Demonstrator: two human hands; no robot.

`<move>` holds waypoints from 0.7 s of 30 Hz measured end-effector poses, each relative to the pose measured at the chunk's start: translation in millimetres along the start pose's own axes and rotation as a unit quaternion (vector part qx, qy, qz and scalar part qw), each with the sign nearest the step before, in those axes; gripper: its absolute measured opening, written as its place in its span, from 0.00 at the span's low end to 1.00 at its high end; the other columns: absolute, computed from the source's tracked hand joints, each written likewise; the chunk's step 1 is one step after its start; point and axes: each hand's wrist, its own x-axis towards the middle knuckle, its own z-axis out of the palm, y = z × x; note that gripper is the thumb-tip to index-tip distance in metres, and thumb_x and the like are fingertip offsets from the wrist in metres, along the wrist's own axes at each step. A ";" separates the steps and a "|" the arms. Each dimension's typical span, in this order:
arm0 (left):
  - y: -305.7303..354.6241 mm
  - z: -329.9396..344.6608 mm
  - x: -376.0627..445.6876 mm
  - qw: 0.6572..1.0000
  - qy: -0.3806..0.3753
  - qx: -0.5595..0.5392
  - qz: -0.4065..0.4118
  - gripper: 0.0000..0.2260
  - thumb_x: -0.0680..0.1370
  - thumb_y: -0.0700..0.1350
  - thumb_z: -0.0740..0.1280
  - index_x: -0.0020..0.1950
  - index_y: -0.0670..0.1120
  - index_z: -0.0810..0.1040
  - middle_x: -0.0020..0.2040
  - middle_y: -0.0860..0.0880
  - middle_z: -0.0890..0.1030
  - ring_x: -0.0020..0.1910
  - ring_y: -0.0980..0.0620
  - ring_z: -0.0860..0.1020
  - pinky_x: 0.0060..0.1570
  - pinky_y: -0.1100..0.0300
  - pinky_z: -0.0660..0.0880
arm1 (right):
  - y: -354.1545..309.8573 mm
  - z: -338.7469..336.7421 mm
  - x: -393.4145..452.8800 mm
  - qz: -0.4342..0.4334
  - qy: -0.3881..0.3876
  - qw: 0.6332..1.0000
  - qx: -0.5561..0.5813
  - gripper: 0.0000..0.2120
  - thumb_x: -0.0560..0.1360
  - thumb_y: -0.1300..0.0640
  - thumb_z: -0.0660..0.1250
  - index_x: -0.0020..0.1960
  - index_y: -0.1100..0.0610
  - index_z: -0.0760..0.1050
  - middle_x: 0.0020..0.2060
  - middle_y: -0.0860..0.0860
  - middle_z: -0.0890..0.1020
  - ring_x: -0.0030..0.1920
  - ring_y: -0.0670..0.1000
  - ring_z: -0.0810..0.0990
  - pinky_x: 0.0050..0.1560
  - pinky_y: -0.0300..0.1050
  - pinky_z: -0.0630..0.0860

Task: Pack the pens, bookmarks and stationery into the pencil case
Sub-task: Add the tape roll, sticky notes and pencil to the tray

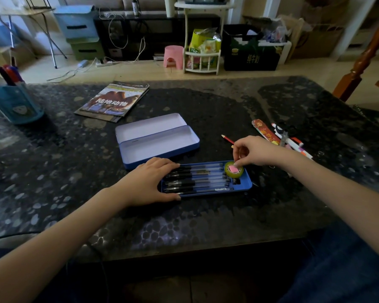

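Observation:
A blue tray (246, 186) lies near me on the dark table, filled with several black gel pens (197, 179) side by side. At its right end sits a roll of clear tape (234, 169) with a small pink piece (234, 169) in its core. My right hand (253, 150) pinches that pink piece with fingertips. My left hand (149, 180) rests flat on the tray's left end, over the pen caps. Behind the tray, the blue tin pencil case (160, 142) lies open, its pale inside bare.
A red pencil (227, 139) lies beyond my right hand. A red bookmark (265, 132) and several white markers (293, 143) lie at the right. A magazine (115, 101) lies at the back, a blue pen holder (15, 103) far left.

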 end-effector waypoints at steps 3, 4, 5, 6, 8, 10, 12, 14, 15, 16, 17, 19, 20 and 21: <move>-0.3 0.7 0.3 1.000 0.001 -0.002 0.001 0.41 0.65 0.75 0.58 0.74 0.56 0.58 0.71 0.55 0.64 0.69 0.57 0.60 0.67 0.59 0.60 | -1.1 2.7 0.5 0.009 -0.003 1.000 0.008 0.08 0.68 0.54 0.76 0.40 0.48 0.77 0.39 0.45 0.78 0.40 0.43 0.76 0.35 0.35 0.67; -0.3 0.8 -0.1 1.000 0.001 -0.003 0.002 0.41 0.65 0.75 0.58 0.74 0.56 0.58 0.71 0.55 0.64 0.69 0.57 0.60 0.67 0.59 0.60 | -1.7 2.8 0.5 0.011 -0.006 1.000 0.009 0.08 0.68 0.54 0.76 0.40 0.48 0.77 0.39 0.45 0.78 0.40 0.43 0.76 0.35 0.35 0.67; -0.4 0.8 -0.3 1.000 0.001 -0.003 0.002 0.41 0.65 0.75 0.58 0.74 0.56 0.58 0.71 0.55 0.64 0.69 0.57 0.60 0.67 0.58 0.60 | -1.9 2.2 0.6 0.013 -0.009 1.000 0.012 0.08 0.69 0.53 0.76 0.41 0.48 0.77 0.40 0.45 0.78 0.40 0.43 0.76 0.35 0.35 0.67; -0.5 0.7 -0.3 1.000 0.002 -0.004 0.002 0.41 0.65 0.74 0.59 0.74 0.56 0.58 0.71 0.55 0.64 0.69 0.57 0.60 0.67 0.59 0.60 | -1.9 1.2 0.3 0.017 -0.014 1.000 0.019 0.07 0.69 0.52 0.75 0.41 0.48 0.77 0.40 0.44 0.78 0.40 0.43 0.76 0.35 0.35 0.67; -0.3 0.7 -0.1 1.000 0.004 -0.004 0.002 0.40 0.66 0.74 0.60 0.73 0.56 0.58 0.71 0.55 0.64 0.69 0.57 0.60 0.67 0.59 0.60 | -2.3 -0.1 -0.2 0.026 -0.027 0.999 0.039 0.08 0.69 0.50 0.75 0.42 0.48 0.76 0.41 0.44 0.78 0.41 0.43 0.76 0.35 0.35 0.68; 0.0 0.6 -0.3 1.000 0.005 -0.005 0.002 0.40 0.66 0.73 0.61 0.73 0.56 0.59 0.70 0.56 0.64 0.69 0.57 0.61 0.67 0.59 0.61 | -3.6 2.2 0.0 0.028 -0.036 0.998 0.043 0.10 0.68 0.50 0.76 0.43 0.49 0.76 0.40 0.45 0.78 0.40 0.43 0.76 0.35 0.36 0.69; 0.3 0.5 -0.8 1.000 0.005 -0.005 0.003 0.40 0.66 0.73 0.61 0.73 0.56 0.59 0.70 0.55 0.65 0.68 0.57 0.61 0.67 0.58 0.61 | -5.9 5.8 0.3 0.027 -0.035 0.999 0.030 0.10 0.68 0.51 0.76 0.43 0.49 0.75 0.40 0.45 0.77 0.39 0.43 0.75 0.35 0.36 0.69; 0.6 0.2 -1.0 1.000 0.004 -0.003 0.004 0.40 0.66 0.73 0.61 0.73 0.56 0.59 0.70 0.55 0.65 0.69 0.57 0.61 0.67 0.58 0.61 | -7.2 5.9 0.2 0.028 -0.035 0.999 0.025 0.10 0.69 0.51 0.75 0.43 0.49 0.74 0.39 0.45 0.76 0.38 0.43 0.75 0.34 0.36 0.69; 0.8 0.1 -0.8 1.000 0.003 -0.002 0.003 0.40 0.66 0.73 0.61 0.73 0.56 0.59 0.71 0.55 0.64 0.69 0.57 0.61 0.67 0.58 0.61 | -7.5 4.5 -0.1 0.028 -0.040 0.998 0.026 0.11 0.68 0.50 0.75 0.43 0.49 0.74 0.39 0.45 0.76 0.38 0.43 0.75 0.34 0.36 0.69; 0.9 0.0 -0.6 1.000 0.003 -0.002 0.003 0.40 0.66 0.73 0.61 0.74 0.56 0.59 0.71 0.55 0.64 0.69 0.57 0.61 0.67 0.58 0.61 | -7.9 3.0 -0.9 0.030 -0.048 0.998 0.026 0.12 0.68 0.49 0.75 0.44 0.48 0.74 0.39 0.45 0.76 0.38 0.43 0.75 0.35 0.36 0.69; 0.8 0.1 -0.6 1.000 0.003 -0.002 0.002 0.41 0.66 0.73 0.60 0.74 0.56 0.59 0.71 0.55 0.64 0.69 0.57 0.61 0.67 0.58 0.61 | -8.6 1.8 -1.7 0.032 -0.059 0.997 0.024 0.13 0.67 0.47 0.76 0.45 0.48 0.73 0.40 0.45 0.76 0.39 0.44 0.75 0.35 0.37 0.70; 0.5 0.5 -0.9 1.000 0.003 -0.003 0.001 0.41 0.66 0.74 0.60 0.73 0.56 0.59 0.71 0.55 0.64 0.69 0.57 0.61 0.67 0.59 0.60 | -10.1 1.6 -3.2 0.034 -0.072 0.997 0.014 0.17 0.65 0.45 0.77 0.46 0.47 0.72 0.42 0.46 0.76 0.41 0.44 0.76 0.35 0.37 0.70; 0.1 0.5 -0.9 1.000 0.003 -0.003 0.000 0.41 0.65 0.74 0.60 0.73 0.56 0.59 0.70 0.56 0.64 0.69 0.57 0.61 0.67 0.59 0.60 | -10.8 2.6 -3.4 0.031 -0.069 0.997 0.008 0.18 0.64 0.45 0.77 0.47 0.46 0.72 0.43 0.46 0.76 0.42 0.45 0.76 0.35 0.37 0.70; 0.0 0.7 -0.7 1.000 0.002 -0.004 0.000 0.41 0.65 0.74 0.59 0.73 0.56 0.59 0.70 0.56 0.64 0.69 0.57 0.61 0.66 0.59 0.61 | -11.2 3.6 -3.2 0.028 -0.061 0.998 0.003 0.18 0.64 0.45 0.78 0.46 0.46 0.72 0.43 0.45 0.76 0.42 0.45 0.76 0.34 0.37 0.70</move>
